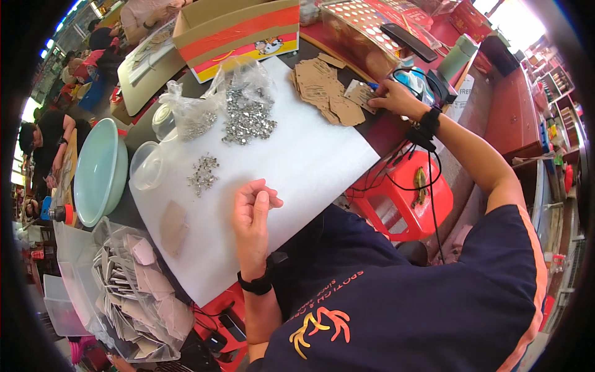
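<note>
My right hand reaches out to the far right of the white work sheet. Its fingers pinch the edge of a small brown cardboard card, beside a loose heap of similar cardboard cards. Over the middle of the sheet, my left hand is loosely curled, thumb apart, with nothing visible in it. A small scatter of shiny metal pieces lies to its left. Farther off, a clear plastic bag spills more of them onto the sheet. One blank brown card rests near the left edge.
Two clear round tubs stand by a pale green basin. At lower left, a bag holds many cards. A striped cardboard box sits at the back. Cables hang over a red stool. Other people work at far left.
</note>
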A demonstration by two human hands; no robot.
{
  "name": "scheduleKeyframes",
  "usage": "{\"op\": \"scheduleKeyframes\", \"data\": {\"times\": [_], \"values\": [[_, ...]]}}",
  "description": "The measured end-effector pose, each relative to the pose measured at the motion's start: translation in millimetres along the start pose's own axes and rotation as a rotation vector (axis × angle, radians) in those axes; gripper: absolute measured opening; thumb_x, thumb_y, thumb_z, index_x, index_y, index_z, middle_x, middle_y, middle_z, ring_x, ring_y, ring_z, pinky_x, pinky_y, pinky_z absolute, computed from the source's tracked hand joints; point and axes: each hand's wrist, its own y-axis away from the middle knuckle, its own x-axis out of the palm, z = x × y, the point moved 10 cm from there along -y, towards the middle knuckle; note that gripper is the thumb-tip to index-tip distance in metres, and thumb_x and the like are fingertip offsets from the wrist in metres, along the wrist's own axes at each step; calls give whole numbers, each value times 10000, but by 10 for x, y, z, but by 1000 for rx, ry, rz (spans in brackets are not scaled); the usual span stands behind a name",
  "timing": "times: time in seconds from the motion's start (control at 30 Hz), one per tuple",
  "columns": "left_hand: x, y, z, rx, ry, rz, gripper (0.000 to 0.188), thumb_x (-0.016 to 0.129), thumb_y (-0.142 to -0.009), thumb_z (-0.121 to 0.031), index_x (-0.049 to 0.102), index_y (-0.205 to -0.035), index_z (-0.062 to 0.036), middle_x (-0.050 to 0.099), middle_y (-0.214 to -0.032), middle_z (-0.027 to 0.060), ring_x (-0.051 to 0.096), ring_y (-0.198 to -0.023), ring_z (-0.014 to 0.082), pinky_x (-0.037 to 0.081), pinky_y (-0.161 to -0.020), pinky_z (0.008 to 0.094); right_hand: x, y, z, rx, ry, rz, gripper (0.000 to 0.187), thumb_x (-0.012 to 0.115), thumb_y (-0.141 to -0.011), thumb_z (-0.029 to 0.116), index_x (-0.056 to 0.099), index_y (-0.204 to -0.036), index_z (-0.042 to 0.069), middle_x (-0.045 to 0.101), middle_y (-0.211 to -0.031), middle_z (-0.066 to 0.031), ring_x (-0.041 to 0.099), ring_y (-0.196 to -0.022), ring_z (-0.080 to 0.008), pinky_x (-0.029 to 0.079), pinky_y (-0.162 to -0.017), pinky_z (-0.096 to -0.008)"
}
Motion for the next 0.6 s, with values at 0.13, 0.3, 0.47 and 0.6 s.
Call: {"op": "scheduleKeyframes", "data": {"times": [0.13,0.3,0.47,0.6], "values": [[-64,32,-67,7,-16,-26,201,501,-988,-100,526,-1161,-1,591,-937,65,586,-817,124,499,-795,284,-201,98,183,61,-337,-11,254,714,-857,269,585,-903,56,589,-729,-22,558,-593,-78,445,-484,-216],[-258,35,-58,28,-33,-121,184,492,-995,-120,541,-1142,-21,593,-915,52,576,-787,124,492,-779,298,-609,-62,1296,-149,-579,144,241,671,-897,275,581,-833,61,558,-639,7,527,-533,-49,406,-476,-203],[-286,31,-26,41,41,-108,181,498,-997,-122,532,-1148,-29,599,-915,57,584,-787,135,497,-777,305,-908,-736,2448,-559,-1061,642,355,604,-942,232,534,-1212,13,618,-1181,-78,604,-1093,-219,459,-1016,-350],[-283,13,-39,51,70,-97,182,500,-997,-122,528,-1154,-33,604,-919,63,590,-791,143,500,-777,310,-1216,-1336,2594,-628,-1165,473,164,557,-957,132,602,-1089,46,634,-1128,-74,610,-1047,-176,497,-955,-334]]}}
